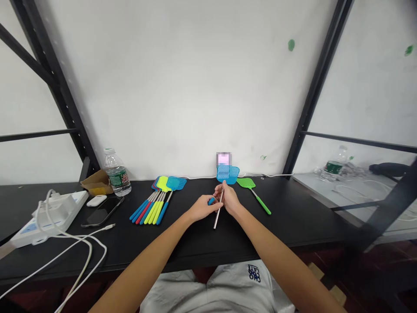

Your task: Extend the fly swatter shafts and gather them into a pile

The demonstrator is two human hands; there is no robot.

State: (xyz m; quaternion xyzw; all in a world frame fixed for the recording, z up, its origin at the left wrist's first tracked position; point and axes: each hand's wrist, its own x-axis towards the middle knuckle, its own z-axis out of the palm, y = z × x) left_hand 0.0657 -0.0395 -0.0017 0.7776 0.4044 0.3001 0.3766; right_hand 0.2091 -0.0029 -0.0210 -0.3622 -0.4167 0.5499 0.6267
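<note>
Both my hands meet above the middle of the black table. In my left hand, the fingers are closed round a short blue handle, mostly hidden. My right hand is closed on a fly swatter's bare metal rod, whose lower end points toward me. Just beyond the fingers, two blue mesh swatter heads overlap; how each joins the rod or handle is hidden. A green fly swatter lies right of my right hand. Left of my hands, several fly swatters with blue, red and yellow handles lie fanned out.
A small upright device with a blurred screen leans by the wall. On the left are a water bottle, a cardboard box, a white case, a phone, a power strip and loose white cables.
</note>
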